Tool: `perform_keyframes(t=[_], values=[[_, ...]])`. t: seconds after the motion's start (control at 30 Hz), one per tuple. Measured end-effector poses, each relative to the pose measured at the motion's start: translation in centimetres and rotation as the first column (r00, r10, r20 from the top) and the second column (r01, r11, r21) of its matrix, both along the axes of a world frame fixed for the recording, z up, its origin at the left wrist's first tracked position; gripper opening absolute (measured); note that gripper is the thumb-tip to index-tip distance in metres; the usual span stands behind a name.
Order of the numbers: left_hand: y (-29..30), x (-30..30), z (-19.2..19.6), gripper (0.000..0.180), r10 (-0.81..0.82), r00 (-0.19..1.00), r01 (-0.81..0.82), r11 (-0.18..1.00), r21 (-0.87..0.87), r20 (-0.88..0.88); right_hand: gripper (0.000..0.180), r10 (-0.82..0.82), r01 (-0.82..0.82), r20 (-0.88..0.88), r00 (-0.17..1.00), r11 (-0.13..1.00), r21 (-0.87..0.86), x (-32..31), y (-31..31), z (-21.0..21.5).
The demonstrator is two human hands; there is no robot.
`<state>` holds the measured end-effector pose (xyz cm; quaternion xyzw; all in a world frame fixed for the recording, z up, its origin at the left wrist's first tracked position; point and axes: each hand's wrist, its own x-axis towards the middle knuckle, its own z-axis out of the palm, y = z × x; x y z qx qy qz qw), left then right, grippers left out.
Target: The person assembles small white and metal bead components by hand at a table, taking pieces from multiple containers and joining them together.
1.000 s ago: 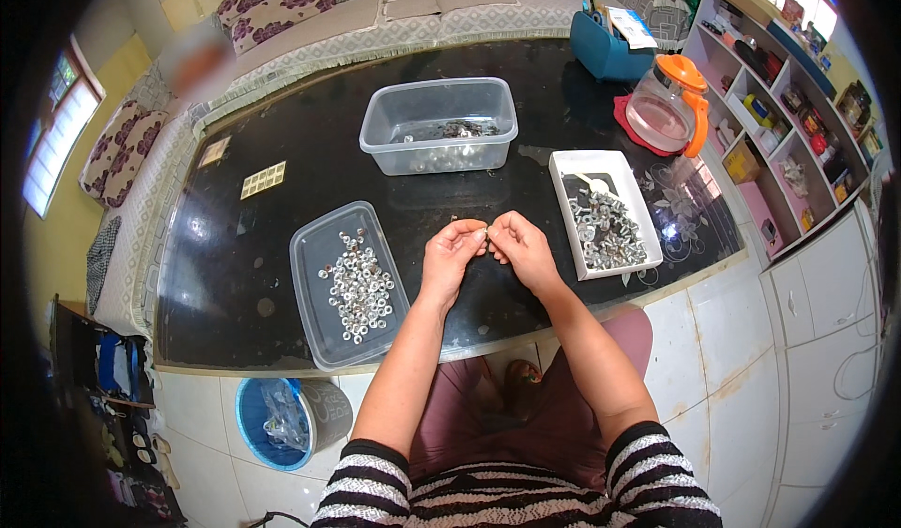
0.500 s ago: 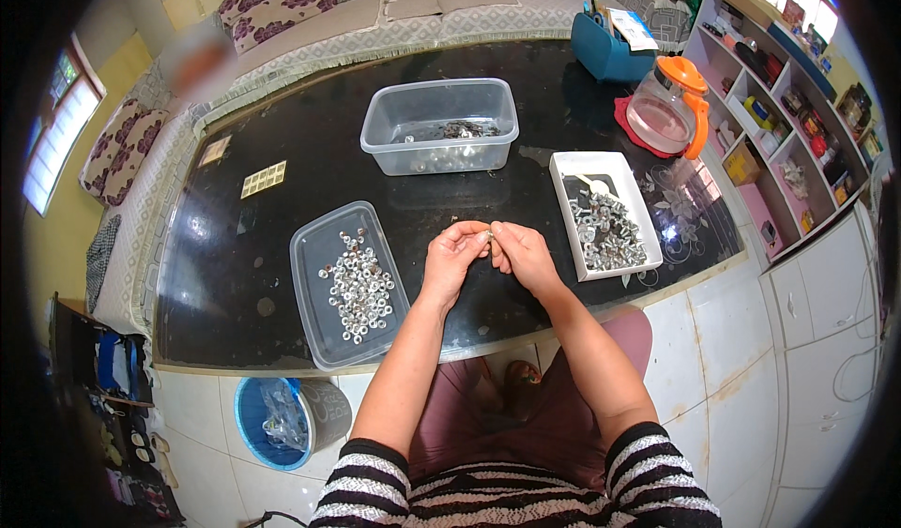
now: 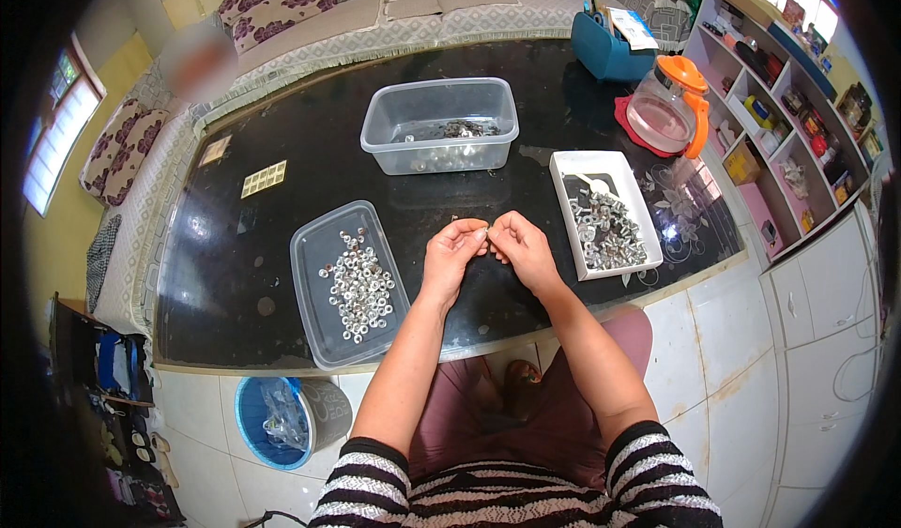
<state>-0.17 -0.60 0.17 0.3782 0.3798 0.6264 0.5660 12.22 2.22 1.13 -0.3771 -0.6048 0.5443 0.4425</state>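
Over the table's near middle, my left hand point(image 3: 450, 258) and my right hand point(image 3: 527, 254) meet fingertip to fingertip, both closed in a pinch. Whatever sits between the fingertips is tiny and mostly covered; I cannot make out its kind. Left of my left hand lies a shallow clear plastic lid point(image 3: 313, 251) bearing many small silver nuts point(image 3: 361, 289). To the right of my right hand, a white open box point(image 3: 570, 173) holds a pile of silver screws or bolts point(image 3: 612, 235) and a white plastic spoon point(image 3: 593, 184). Beyond my hands stands a clear plastic tub point(image 3: 394, 157) with small metal pieces at its bottom.
The black glossy table point(image 3: 310, 120) bears a glass jug point(image 3: 662, 115) with an orange lid on a red mat, a teal holder point(image 3: 601, 54), and a label sheet point(image 3: 264, 180). A blue-rimmed bin point(image 3: 246, 434) stands on the floor. A person sits by the sofa, far left.
My right hand's fingers have shifted slightly upward and curled a little differently against the left fingertips. The containers have stayed where they were.
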Motion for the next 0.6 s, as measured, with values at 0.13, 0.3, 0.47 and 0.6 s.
perform_keyframes(t=[0.13, 0.3, 0.47, 0.6], values=[[-0.13, 0.01, 0.14, 0.013, -0.035, 0.999, 0.035, 0.999, 0.001, -0.017, 0.022, 0.094, -0.091, 0.023, 0.995, 0.990, -0.110, 0.59, 0.12, 0.21], [-0.10, -0.11, 0.04, 0.013, -0.044, 0.999, 0.045, 0.999, 0.016, -0.027, 0.024, 0.042, -0.042, 0.003, 0.999, 0.998, -0.046, 0.17, -0.04, 0.16], [-0.18, -0.01, 0.22, 0.013, -0.046, 0.999, 0.046, 0.999, -0.001, -0.002, 0.023, 0.058, -0.059, -0.069, 0.996, 0.998, -0.004, 0.45, 0.05, -0.01], [-0.17, -0.02, 0.16, 0.013, -0.043, 0.999, 0.043, 0.999, 0.004, -0.020, 0.021, 0.092, -0.089, 0.029, 0.995, 0.992, -0.086, 0.54, 0.00, 0.19]])
